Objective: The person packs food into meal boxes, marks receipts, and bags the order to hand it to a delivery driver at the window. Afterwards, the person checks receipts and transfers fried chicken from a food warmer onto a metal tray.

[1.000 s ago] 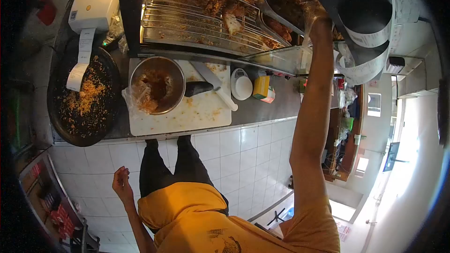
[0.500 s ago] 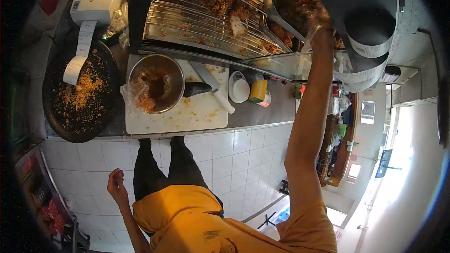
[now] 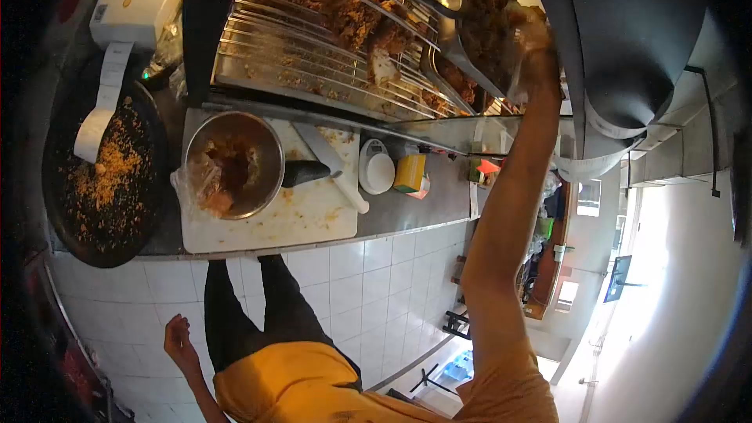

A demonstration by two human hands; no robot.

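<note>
My right hand (image 3: 533,30), with clear plastic around it, reaches into the lit display case beside the fried chicken (image 3: 489,8). Its fingers look curled; what they hold is hidden. My left hand (image 3: 180,341) hangs low in front of the counter, loosely bent and holding nothing. Inside the case, more fried pieces lie on a wire rack (image 3: 290,51), next to metal trays (image 3: 471,51). On a white cutting board (image 3: 313,227) stand a steel bowl (image 3: 274,145) with a plastic bag (image 3: 200,176) and reddish-brown contents, and a knife (image 3: 333,160).
A black round tray (image 3: 63,188) with crumbs is at the left, below a label printer (image 3: 133,8) with its paper strip hanging out. A white kitchen scale (image 3: 377,172) and a yellow box (image 3: 410,173) stand right of the board. The case's glass edge (image 3: 501,129) lies under my right forearm.
The view has shifted, so the counter and case sit further left and the counter lower. My right hand stays inside the case, a little further up its side. My left hand still hangs.
</note>
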